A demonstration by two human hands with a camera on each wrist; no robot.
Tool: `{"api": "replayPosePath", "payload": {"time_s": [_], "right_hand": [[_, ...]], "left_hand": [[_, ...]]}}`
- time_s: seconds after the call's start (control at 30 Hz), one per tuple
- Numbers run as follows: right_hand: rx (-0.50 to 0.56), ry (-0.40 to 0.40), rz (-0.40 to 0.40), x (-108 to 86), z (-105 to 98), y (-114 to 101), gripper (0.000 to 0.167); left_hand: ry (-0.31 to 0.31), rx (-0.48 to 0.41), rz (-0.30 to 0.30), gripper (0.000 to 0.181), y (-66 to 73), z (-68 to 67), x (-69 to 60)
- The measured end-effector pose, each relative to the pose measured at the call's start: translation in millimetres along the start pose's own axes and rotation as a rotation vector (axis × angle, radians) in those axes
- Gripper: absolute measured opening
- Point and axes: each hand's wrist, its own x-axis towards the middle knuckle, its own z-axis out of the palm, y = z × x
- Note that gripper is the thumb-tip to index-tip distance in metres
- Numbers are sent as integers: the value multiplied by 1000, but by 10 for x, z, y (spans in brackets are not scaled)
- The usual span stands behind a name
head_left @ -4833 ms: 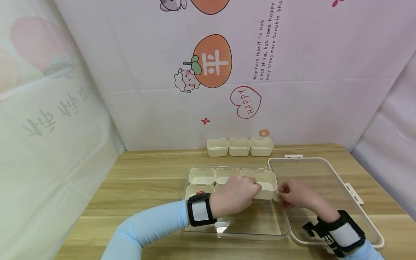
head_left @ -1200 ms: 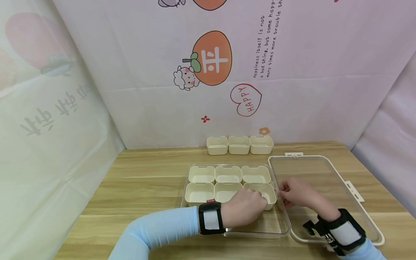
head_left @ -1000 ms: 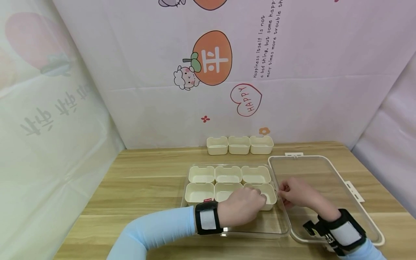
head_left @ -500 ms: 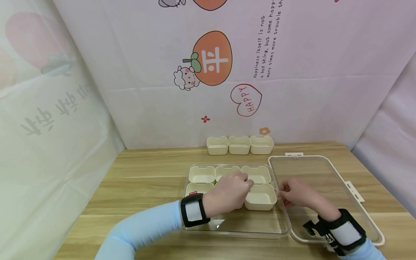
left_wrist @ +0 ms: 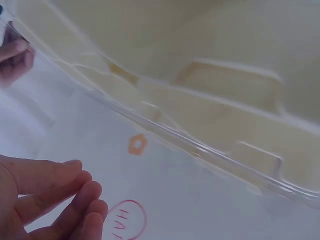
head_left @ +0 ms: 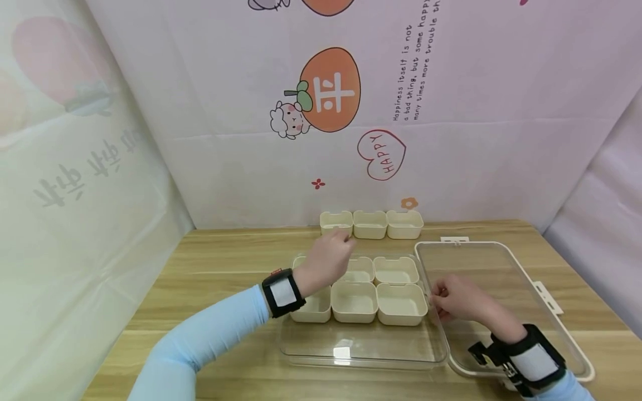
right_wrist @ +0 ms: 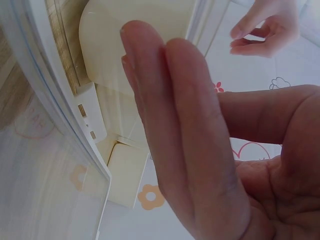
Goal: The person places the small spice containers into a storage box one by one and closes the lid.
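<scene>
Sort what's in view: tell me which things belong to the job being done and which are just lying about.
Belongs to the job:
clear bin
six cream cups inside it
three matching cups behind it, likely
pale-rimmed lid to its right, probably

Just there:
wooden table
printed cloth at the back
black straps on both wrists

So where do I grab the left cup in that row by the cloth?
I'd pinch the left cup by its near rim, coming down from the front. Its open top leaves room for fingers inside, while the middle cup crowds its right side and the printed cloth hangs behind.
</scene>
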Motion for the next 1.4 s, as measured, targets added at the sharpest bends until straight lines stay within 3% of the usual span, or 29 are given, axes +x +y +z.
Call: {"api": "replayPosePath", "payload": {"time_s": [0.13,0.3,0.63,0.8,0.97,1.23,1.4], "right_hand": [[-2,5,-4,0,4,0,8],[-9,6,-1,2,0,-5,8],[-14,8,-9,0,-4,7,8],[-16,9,-5,-2,0,13,8],[-16,9,-5,-2,6,18,8],[-38,15,-24,-1,10,8,9],[-25,10,-21,-3,13,6,9]], "left_hand": [[-64,22,-44,21,-127,77,62],[-131,65,-53,19,-255,141,173],[-243,57,-95,14,-487,327,381],[-244,56,-70,8,-569,423,450],[-263,53,-55,21,-625,501,525],[-320,102,-89,21,-687,622,594],[-338,116,-105,19,-688,626,572]]}}
